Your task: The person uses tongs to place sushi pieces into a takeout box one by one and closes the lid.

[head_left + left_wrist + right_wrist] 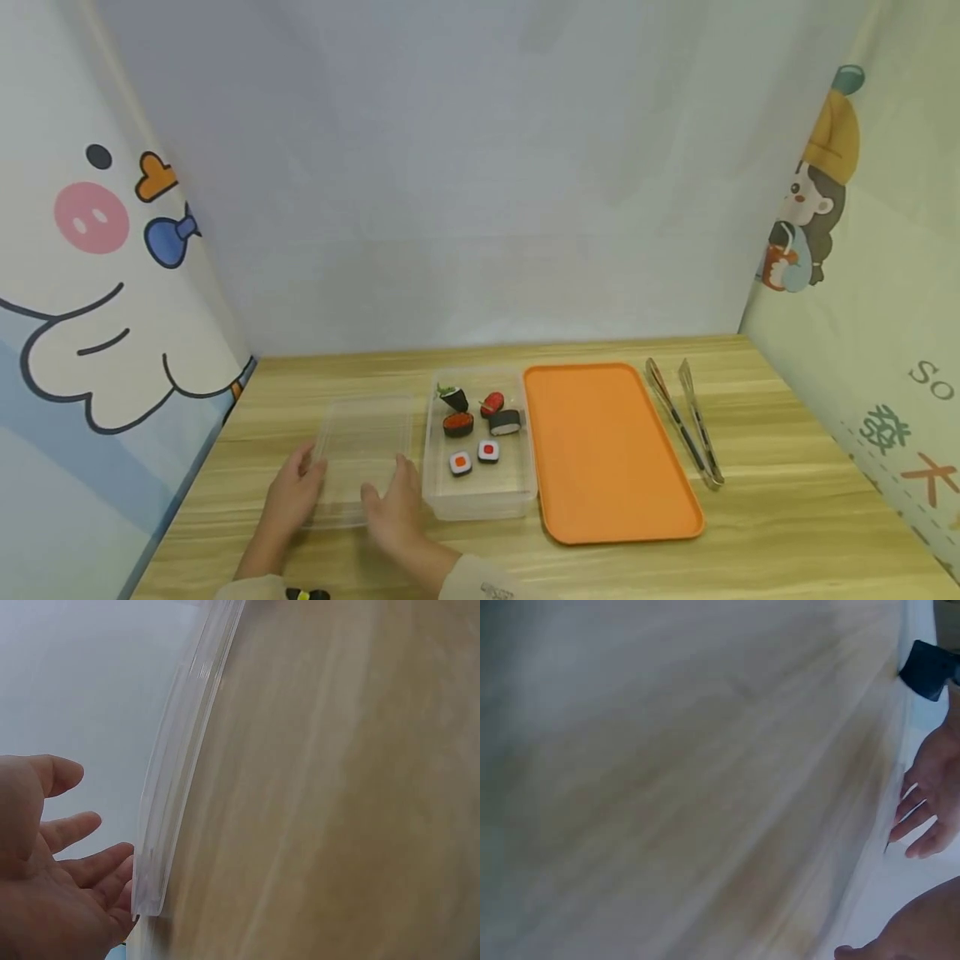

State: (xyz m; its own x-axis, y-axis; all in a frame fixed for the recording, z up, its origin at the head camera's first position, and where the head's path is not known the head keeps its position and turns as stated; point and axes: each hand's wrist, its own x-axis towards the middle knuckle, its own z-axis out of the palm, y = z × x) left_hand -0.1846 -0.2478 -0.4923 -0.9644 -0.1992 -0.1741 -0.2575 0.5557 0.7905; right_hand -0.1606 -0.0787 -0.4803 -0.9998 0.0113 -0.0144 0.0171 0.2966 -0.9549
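Wooden table (787,533), clear lid (363,454) lying flat with its long side running away from me; my left hand (292,496) and right hand (393,508) flank its near end, fingers relaxed, touching its edges, gripping nothing

The head view looks forward and down from above at the whole worktop (787,517). The left wrist view sits very close beside the left hand (45,885), facing the clear lid (180,765). The right wrist view sits close by the right hand (930,802). All three share the lid.
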